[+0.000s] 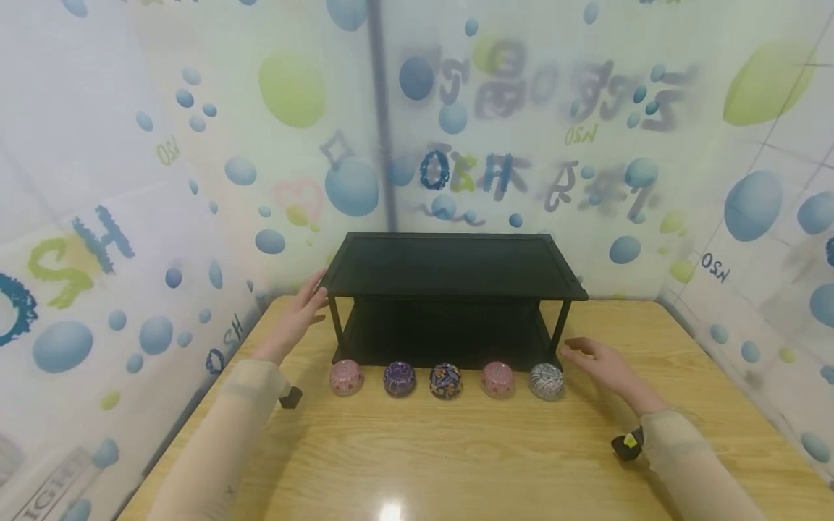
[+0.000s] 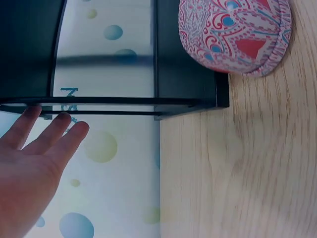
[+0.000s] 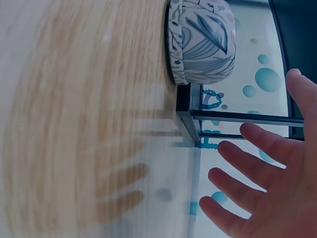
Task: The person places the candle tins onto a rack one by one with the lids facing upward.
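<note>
A black two-tier rack (image 1: 449, 266) stands on the wooden table. My left hand (image 1: 296, 318) is at its upper left side, fingers extended, fingertips at the side post in the left wrist view. My right hand (image 1: 602, 367) is beside the right front post, its fingers spread and holding nothing in the right wrist view. Along the rack's front edge sits a row of dome-shaped patterned caps: a pink cap (image 1: 346, 378) at the left, a purple cap (image 1: 399, 379), a dark multicoloured cap (image 1: 446, 381), another pink cap (image 1: 498, 380) and a grey-white cap (image 1: 546, 381) nearest my right hand.
The wooden table (image 1: 417, 449) extends in front of the caps and to both sides of the rack. A pale curtain (image 1: 443, 145) printed with blue and green dots hangs behind, and similar sheets flank the table left and right.
</note>
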Demonstrator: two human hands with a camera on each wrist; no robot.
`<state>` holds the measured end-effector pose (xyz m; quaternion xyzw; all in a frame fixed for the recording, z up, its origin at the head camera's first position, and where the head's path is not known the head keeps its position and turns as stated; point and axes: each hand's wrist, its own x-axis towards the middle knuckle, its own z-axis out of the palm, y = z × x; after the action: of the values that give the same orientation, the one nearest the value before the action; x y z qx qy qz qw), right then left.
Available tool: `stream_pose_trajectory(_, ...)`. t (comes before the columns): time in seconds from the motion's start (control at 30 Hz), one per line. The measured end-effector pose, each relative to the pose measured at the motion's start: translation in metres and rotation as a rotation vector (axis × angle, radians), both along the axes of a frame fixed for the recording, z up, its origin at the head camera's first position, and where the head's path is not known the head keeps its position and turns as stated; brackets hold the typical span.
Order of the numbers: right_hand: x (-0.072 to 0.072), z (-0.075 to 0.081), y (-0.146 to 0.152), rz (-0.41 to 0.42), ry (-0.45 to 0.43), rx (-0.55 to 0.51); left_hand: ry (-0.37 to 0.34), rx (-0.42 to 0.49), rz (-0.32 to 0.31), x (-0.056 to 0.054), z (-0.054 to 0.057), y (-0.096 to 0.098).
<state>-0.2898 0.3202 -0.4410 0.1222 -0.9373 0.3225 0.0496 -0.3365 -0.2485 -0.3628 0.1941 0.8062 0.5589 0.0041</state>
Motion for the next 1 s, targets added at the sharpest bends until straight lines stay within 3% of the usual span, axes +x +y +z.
stream_pose_trajectory(0.17,0.003,0.001,-0.003,0.006,-0.023,-0.025,-0.015,0.024,-0.010,0.009,0.007,0.008)
stream_pose_trajectory(1.0,0.005,0.002,-0.013,0.058,-0.087,-0.072,-0.009,0.126,0.021,0.000,-0.001,0.013)
